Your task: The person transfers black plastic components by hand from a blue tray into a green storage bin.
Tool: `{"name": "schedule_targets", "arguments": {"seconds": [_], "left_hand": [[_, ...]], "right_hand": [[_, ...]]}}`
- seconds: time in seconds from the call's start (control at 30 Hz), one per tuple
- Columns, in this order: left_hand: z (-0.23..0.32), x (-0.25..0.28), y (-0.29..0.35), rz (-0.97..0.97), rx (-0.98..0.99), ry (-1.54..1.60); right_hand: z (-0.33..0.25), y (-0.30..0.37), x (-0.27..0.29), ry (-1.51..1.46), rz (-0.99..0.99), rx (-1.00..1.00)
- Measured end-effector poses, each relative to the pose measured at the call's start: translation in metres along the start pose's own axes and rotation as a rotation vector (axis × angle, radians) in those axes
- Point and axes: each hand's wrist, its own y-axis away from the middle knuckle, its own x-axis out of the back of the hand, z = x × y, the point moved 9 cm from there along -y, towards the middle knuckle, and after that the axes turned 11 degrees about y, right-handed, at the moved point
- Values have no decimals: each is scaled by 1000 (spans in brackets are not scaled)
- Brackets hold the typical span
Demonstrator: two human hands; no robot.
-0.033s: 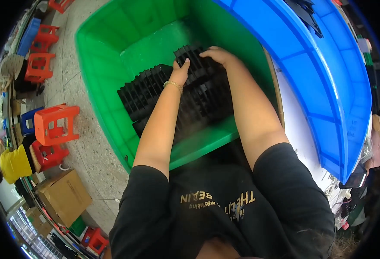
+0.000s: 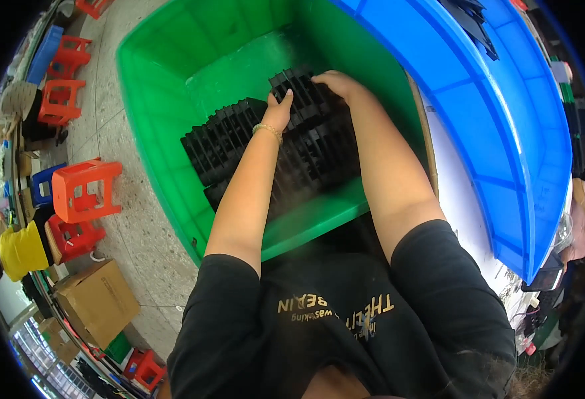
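Note:
Inside a deep green bin (image 2: 166, 133), rows of thin black plastic parts (image 2: 223, 136) stand packed side by side in layers. My left hand (image 2: 278, 113) grips the left side of an upper row of black plastic parts (image 2: 298, 93), its thumb up and its other fingers mostly hidden. At that row's far right end is my right hand (image 2: 336, 82), thumb over the top edge and remaining fingers out of sight behind the parts. Both forearms reach in over the bin's near rim.
To the right, a large blue bin (image 2: 505, 133) holds some black pieces (image 2: 468, 20) and rests by a white surface (image 2: 455, 173). On the floor at left are red stools (image 2: 86, 191) and a cardboard box (image 2: 98, 302). A person in yellow (image 2: 23, 254) sits beyond.
My right hand has shifted very slightly right along the row's end. My left hand and the black parts look almost the same.

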Motion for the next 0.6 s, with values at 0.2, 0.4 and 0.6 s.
{"name": "schedule_targets", "arguments": {"seconds": [0.2, 0.4, 0.6], "left_hand": [[9, -3, 9, 12, -18, -15], [7, -4, 8, -15, -18, -9], [1, -7, 7, -5, 57, 38]], "right_hand": [[19, -19, 16, -9, 247, -16], [25, -23, 15, -40, 297, -42], [30, -26, -9, -88, 37, -16]]}}
